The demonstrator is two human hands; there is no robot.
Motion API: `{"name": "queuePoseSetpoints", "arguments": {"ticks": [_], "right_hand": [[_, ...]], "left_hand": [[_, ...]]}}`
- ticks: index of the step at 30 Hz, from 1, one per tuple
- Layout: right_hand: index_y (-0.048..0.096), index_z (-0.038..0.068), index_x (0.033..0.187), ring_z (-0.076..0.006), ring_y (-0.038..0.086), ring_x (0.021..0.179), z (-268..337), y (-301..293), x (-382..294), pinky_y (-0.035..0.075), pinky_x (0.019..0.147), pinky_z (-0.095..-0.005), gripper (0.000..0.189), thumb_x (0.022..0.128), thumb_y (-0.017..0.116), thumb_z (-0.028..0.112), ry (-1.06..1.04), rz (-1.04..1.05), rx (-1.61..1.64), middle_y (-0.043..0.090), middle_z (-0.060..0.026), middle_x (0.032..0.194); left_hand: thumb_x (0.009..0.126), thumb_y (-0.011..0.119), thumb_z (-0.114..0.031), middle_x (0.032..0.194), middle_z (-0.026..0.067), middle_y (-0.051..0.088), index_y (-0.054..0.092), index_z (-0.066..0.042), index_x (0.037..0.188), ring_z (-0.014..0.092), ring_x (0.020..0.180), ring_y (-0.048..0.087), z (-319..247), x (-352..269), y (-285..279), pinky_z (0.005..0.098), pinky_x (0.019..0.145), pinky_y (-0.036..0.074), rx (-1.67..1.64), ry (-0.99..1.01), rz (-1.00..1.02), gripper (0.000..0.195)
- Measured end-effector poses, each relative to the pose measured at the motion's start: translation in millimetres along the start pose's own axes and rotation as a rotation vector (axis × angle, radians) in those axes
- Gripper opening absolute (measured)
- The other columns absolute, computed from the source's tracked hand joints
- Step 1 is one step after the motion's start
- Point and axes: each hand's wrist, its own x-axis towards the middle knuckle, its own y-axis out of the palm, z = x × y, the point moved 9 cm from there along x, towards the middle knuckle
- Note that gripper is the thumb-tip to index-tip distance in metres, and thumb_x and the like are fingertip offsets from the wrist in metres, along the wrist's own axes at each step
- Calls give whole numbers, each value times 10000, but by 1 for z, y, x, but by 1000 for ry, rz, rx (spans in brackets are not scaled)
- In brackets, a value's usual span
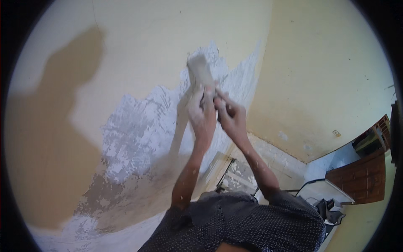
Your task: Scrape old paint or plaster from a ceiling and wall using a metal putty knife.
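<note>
In front of me is a yellow painted wall [151, 56] with a large ragged area of exposed white and grey plaster [135, 132]. My left hand [203, 107] is raised near the upper part of this area, its fingers closed around a scraper [201, 69], whose broad, dusty blade points up and slightly left; the handle is mostly hidden. My right hand [229, 111] is just to the right, its curled fingers meeting the scraper's lower end. Motion blur hides the exact contact. Pale flecks dot both forearms.
A second yellow wall [308, 78] meets this one at a corner on the right, with a small socket or switch [336, 133]. Pale chips lie on the tiled floor [274, 157] and on a grey surface [236, 173] below. A brown wooden door [359, 178] stands at the lower right, near a white-topped table [327, 190].
</note>
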Motion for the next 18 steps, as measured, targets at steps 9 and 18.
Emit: {"name": "queuePoseSetpoints", "arguments": {"ticks": [9, 18], "right_hand": [[556, 28, 1308, -9, 426, 539, -5, 15, 6, 339, 459, -193, 369, 978, 540, 192, 79, -25, 107, 632, -21, 712], [532, 20, 1328, -19, 457, 556, 9, 10, 14, 358, 468, -206, 401, 979, 549, 218, 52, -53, 167, 629, -32, 722]], "left_hand": [[995, 504, -223, 885, 95, 683, 664, 64, 1043, 113, 803, 608, -11, 27, -6, 268, 702, 509, 22, 26, -8, 332], [997, 492, -213, 812, 50, 630, 641, 60, 1082, 83, 735, 567, -35, 27, 6, 246, 615, 473, 92, 104, 44, 322]]}}
